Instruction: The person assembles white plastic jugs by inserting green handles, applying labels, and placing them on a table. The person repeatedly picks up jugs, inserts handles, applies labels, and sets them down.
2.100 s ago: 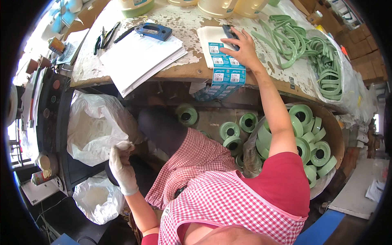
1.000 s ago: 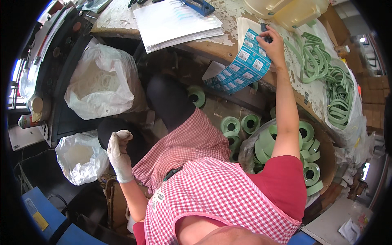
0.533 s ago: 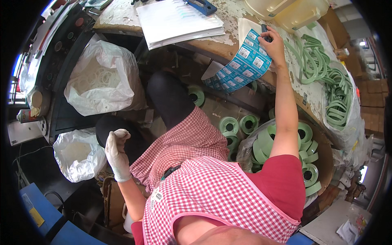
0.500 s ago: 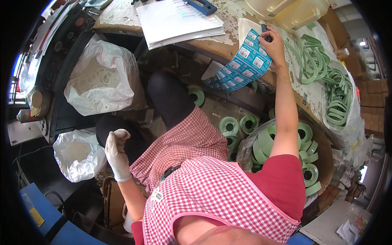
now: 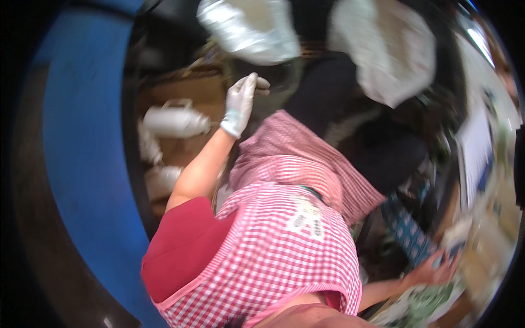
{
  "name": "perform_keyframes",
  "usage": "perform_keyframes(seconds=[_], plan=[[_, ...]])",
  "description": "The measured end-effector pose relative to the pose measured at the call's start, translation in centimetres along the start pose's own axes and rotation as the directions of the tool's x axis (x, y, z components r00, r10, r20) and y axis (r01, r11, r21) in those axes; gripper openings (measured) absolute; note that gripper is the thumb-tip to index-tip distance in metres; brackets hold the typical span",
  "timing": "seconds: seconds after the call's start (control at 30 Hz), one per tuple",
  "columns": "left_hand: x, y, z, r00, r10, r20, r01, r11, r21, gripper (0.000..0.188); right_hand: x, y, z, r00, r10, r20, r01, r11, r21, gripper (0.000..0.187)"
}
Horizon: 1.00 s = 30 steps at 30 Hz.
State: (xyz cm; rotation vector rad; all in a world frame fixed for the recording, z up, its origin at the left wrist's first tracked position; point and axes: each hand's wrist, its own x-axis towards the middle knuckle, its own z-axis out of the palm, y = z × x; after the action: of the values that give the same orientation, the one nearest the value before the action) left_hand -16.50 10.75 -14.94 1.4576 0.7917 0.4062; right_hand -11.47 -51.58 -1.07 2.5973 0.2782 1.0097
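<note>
My left hand (image 5: 242, 104), in a white glove, is raised near the white plastic bag at the top. Its fingers are stretched out and nothing shows in them. At the lower right my bare right hand (image 5: 439, 269) reaches to the worktable's edge, beside a strip of blue printed labels (image 5: 407, 229) that hangs down over that edge. Motion smears its fingers. A small dark shape lies by the fingertips, but I cannot tell whether they grip it.
White plastic bags (image 5: 251, 33) (image 5: 383, 54) stand ahead of my legs. On the left are a white jug (image 5: 175, 121) in a cardboard box (image 5: 158, 93) and a long blue surface (image 5: 82, 142). A paper stack (image 5: 474, 147) lies on the worktable (image 5: 465, 71). Green strips (image 5: 426, 300) sit at lower right.
My view has swung to the left, so the worktable and right hand now sit at the right edge. The left hand's fingers have straightened. The dark object the right hand held is now blurred.
</note>
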Motion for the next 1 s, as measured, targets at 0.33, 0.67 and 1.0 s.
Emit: perform_keyframes(seconds=[0.33, 0.67, 1.0], plan=[[-0.2, -23.5, -28.6, 0.996, 0.082, -0.031, 0.057, -0.340, 0.939, 0.057, 6.5, -15.2, -3.3, 0.905, 0.184, 0.383, -0.424, 0.444, 0.789, 0.020], [3.5, -28.2, -29.4, 0.965, -0.205, 0.167, -0.239, -0.411, 0.880, 0.062, 12.2, -24.2, -4.1, 0.930, -0.194, 0.311, -0.273, 0.201, 0.941, 0.030], [-7.2, 13.5, -15.2, 0.711, 0.703, -0.014, -0.658, 0.673, 0.337, 0.087, 15.5, -28.6, -3.0, 0.832, -0.317, 0.455, -0.554, -0.474, 0.685, 0.035]])
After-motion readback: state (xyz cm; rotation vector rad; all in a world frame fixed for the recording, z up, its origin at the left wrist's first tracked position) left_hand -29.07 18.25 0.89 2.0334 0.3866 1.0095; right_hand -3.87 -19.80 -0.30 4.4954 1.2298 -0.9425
